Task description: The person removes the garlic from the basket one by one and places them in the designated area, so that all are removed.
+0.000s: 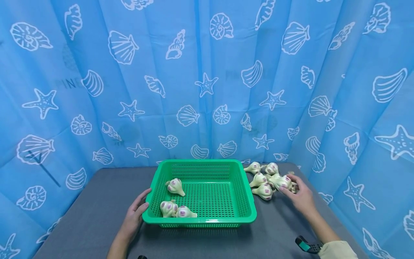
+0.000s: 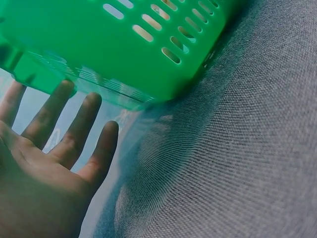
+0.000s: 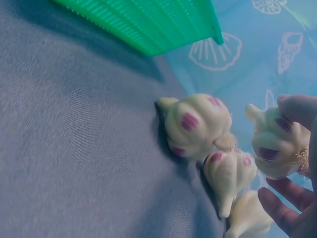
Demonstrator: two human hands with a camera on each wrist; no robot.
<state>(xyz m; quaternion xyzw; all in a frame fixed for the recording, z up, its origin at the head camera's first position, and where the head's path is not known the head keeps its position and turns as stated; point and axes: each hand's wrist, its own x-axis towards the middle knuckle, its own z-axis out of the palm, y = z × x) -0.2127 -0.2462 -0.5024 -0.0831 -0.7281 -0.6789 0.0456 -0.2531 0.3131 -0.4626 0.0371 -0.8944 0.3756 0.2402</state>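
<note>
A green plastic basket (image 1: 200, 220) stands on the grey table, with three garlic bulbs (image 1: 175, 186) in its left part. At the basket's left rim is my left hand (image 1: 132, 217); in the left wrist view its fingers (image 2: 79, 129) are spread and nearly straight beside the basket wall (image 2: 124, 64). To the right of the basket, my right hand (image 1: 303, 198) holds a garlic bulb (image 3: 275, 144) between thumb and fingers. That bulb is off-white with purple patches and a tuft of dry roots. Several more garlic bulbs (image 1: 262, 191) lie in a pile next to it.
Behind the table hangs a blue curtain (image 1: 207, 108) printed with white shells and starfish. The grey tabletop (image 1: 77, 219) runs around the basket. A dark strap with a teal patch (image 1: 304, 246) is at the right wrist.
</note>
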